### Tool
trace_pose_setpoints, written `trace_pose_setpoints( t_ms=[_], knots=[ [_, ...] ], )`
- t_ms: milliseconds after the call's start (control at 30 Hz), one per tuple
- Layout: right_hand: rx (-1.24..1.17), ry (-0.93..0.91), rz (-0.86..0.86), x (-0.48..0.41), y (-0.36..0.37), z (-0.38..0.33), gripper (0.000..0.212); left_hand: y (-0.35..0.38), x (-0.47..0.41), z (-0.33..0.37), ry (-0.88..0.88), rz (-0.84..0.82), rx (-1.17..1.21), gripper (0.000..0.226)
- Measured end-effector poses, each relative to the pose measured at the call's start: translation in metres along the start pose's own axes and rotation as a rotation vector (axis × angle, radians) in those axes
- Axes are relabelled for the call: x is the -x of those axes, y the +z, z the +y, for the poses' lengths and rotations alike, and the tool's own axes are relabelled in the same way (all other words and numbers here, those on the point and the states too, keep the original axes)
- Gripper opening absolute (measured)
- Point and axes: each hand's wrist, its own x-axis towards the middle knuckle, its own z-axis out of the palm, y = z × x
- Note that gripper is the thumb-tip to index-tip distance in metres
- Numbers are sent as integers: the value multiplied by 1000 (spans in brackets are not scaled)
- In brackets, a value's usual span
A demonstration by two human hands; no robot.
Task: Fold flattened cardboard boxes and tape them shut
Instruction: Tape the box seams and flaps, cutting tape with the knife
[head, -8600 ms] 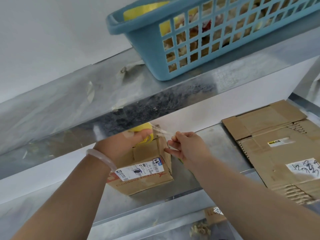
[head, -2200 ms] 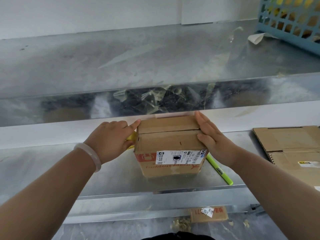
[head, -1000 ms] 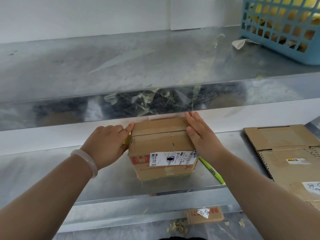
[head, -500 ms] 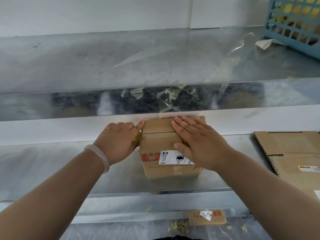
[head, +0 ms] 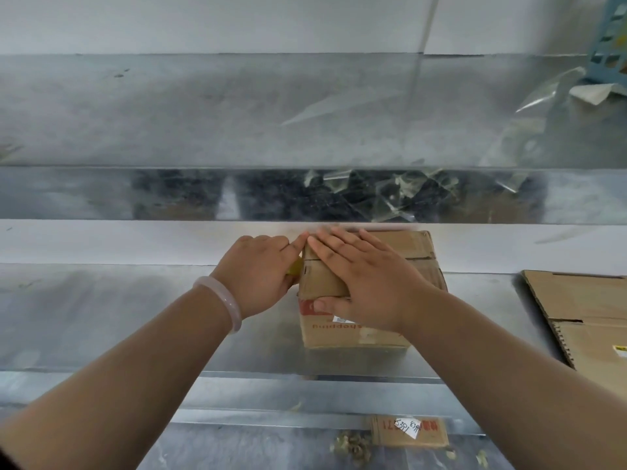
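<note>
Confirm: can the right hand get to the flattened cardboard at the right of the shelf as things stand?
Probably yes. The right hand lies flat on the box, holding nothing. Only bare shelf shows between the box and the flattened cardboard, so nothing stands in that path.

Two arms are in shot, and both are seen bare to the frame's edge: left forearm (head: 135,361), right forearm (head: 509,361). A single bangle (head: 222,299) is worn just behind the left hand (head: 258,269). It is smooth, rounded, milky pale pink and faintly translucent. The right hand (head: 369,286) is seen bare.
</note>
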Motion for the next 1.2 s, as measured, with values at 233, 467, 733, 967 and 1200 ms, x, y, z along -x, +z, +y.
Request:
trace_pose_setpoints(
  t_ms=[233,467,733,967,1200],
  knots=[
    [-18,-26,-9,4,-1,0,82,1,7,-11,-110,40,530,66],
    [-29,-22,10,2,5,2,80,12,25,-24,-243,114,723,52],
    [-38,-12,-2,5,4,2,84,10,20,-32,-177,-68,364,82],
    [-43,-3,-13,4,2,2,85,18,12,-28,-159,-258,325,64],
    [-40,4,-18,4,2,2,85,27,10,-28,-175,-287,328,63]
  ],
)
